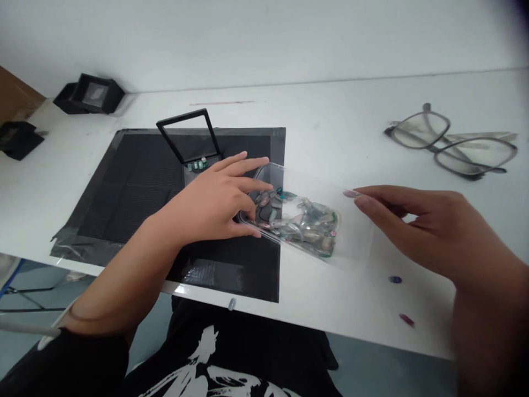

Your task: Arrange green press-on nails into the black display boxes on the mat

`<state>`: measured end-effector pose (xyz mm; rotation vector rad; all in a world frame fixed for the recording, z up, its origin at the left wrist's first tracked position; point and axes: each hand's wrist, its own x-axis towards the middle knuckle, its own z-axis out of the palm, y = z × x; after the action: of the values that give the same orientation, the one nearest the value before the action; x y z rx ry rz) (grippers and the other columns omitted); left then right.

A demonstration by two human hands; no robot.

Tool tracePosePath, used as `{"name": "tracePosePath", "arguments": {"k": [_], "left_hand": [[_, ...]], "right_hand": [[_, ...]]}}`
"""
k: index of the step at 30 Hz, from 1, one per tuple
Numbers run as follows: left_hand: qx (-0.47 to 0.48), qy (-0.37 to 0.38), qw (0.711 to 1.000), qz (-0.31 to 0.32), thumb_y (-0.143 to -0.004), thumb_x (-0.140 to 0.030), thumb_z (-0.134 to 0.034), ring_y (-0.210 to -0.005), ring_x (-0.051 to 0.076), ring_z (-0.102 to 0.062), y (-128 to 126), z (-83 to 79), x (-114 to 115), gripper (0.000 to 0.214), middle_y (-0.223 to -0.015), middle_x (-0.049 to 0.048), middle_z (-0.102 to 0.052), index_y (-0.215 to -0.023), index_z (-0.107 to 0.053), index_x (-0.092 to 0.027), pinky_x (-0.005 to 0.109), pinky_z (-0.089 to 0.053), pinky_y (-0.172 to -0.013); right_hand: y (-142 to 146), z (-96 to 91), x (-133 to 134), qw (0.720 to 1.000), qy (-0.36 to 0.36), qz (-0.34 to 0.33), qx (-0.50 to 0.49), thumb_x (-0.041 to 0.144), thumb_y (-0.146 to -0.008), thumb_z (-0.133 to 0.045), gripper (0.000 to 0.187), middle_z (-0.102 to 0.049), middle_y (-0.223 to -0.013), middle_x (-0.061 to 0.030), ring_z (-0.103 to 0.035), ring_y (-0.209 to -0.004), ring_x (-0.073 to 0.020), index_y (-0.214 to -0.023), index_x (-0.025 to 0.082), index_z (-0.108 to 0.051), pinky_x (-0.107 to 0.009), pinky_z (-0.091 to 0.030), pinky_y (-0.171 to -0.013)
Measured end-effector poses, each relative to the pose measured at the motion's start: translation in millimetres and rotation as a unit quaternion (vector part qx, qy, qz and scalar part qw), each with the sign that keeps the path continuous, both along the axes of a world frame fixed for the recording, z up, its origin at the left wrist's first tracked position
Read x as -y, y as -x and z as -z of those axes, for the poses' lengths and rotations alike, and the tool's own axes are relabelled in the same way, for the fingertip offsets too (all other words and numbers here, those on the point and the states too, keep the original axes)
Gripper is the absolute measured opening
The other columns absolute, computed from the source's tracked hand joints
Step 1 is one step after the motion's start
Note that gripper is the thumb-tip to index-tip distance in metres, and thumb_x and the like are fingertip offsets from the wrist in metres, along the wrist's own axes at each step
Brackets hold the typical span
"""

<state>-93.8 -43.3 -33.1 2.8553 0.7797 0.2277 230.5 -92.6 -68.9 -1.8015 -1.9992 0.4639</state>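
A clear plastic box (355,248) holds a pile of false nails (318,220), greenish and see-through, some with small decorations. My left hand (219,201) spans the box's left end, its thumb on the near rim and its fingers spread across to the far rim. At the opposite end, my right hand (425,231) pinches the rim between thumb and forefinger. The box lies partly over a black mat (231,270). Just beyond my left hand stands a black-framed display case (182,113) with its lid raised. Several green nails (197,164) sit in it, partly hidden by my hand.
Eyeglasses (450,143) lie at the back right of the white table (330,110). Loose nails, one blue (395,279) and one dark red (407,320), lie near my right wrist. Black boxes (93,94) stand at the back left. A pale nail (232,304) is at the front edge.
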Motion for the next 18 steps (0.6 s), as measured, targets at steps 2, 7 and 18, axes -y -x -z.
{"name": "tracePosePath", "arguments": {"k": [2, 7, 18], "left_hand": [[0.002, 0.004, 1.000, 0.002, -0.080, -0.040, -0.079, -0.148, 0.031, -0.040, 0.0, -0.7, -0.3, 0.019, -0.127, 0.0022, -0.072, -0.075, -0.077, -0.022, 0.059, -0.032, -0.124], [0.035, 0.014, 0.999, 0.009, -0.079, -0.041, -0.080, -0.151, 0.030, -0.036, 2.7, -6.0, 1.0, 0.016, -0.128, 0.0003, -0.071, -0.076, -0.078, -0.025, 0.059, -0.029, -0.127], [0.039, 0.158, 0.986, 0.037, -0.085, -0.030, -0.075, -0.152, 0.024, -0.032, 21.4, -21.1, 5.8, 0.017, -0.138, -0.0042, -0.064, -0.101, -0.078, -0.034, 0.049, -0.041, -0.122]], "right_hand": [[-1.4, 1.6, -0.1, 1.000, 0.002, -0.001, -0.008, 0.061, -0.088, -0.058, 0.042, -0.077, -0.089, -0.0005, -0.054, -0.051, -0.0109, -0.101, 0.027, -0.078, -0.025, -0.039, -0.041], [-3.1, 1.5, -0.5, 1.000, 0.001, 0.004, -0.010, 0.063, -0.087, -0.058, 0.042, -0.078, -0.096, -0.0003, -0.063, -0.065, -0.0153, -0.102, 0.029, -0.078, -0.024, -0.040, -0.042], [-7.1, 4.4, -2.9, 1.000, 0.006, 0.003, 0.001, 0.063, -0.088, -0.056, 0.043, -0.078, -0.095, -0.0010, -0.068, -0.070, -0.0178, -0.100, 0.029, -0.078, -0.025, -0.045, -0.045]]}}
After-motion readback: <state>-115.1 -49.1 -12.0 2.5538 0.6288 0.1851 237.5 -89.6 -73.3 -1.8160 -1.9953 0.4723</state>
